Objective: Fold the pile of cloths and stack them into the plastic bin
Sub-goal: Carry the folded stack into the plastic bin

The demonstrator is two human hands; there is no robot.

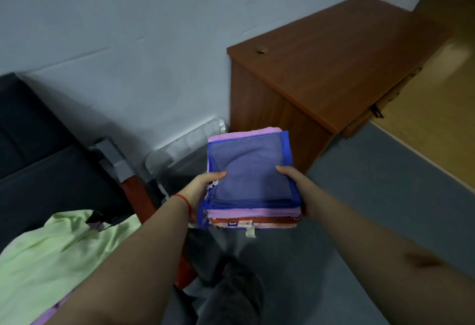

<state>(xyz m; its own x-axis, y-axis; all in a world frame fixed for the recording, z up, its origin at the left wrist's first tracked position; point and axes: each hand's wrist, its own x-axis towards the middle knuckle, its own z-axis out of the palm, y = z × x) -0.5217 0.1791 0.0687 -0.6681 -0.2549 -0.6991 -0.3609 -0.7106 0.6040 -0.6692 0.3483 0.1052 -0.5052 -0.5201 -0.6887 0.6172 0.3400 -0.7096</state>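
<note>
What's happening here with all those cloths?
A person holds a stack of folded cloths between both hands, left hand and right hand gripping its sides. The stack hangs above a clear plastic bin standing by the wall beside a wooden cabinet. A light green cloth lies unfolded at lower left.

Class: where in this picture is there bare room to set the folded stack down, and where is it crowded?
Free: the cabinet top, bare but for a small knob, and the blue floor beside it. Crowded: the green cloth at left; both hands grip the stack above the bin.
</note>
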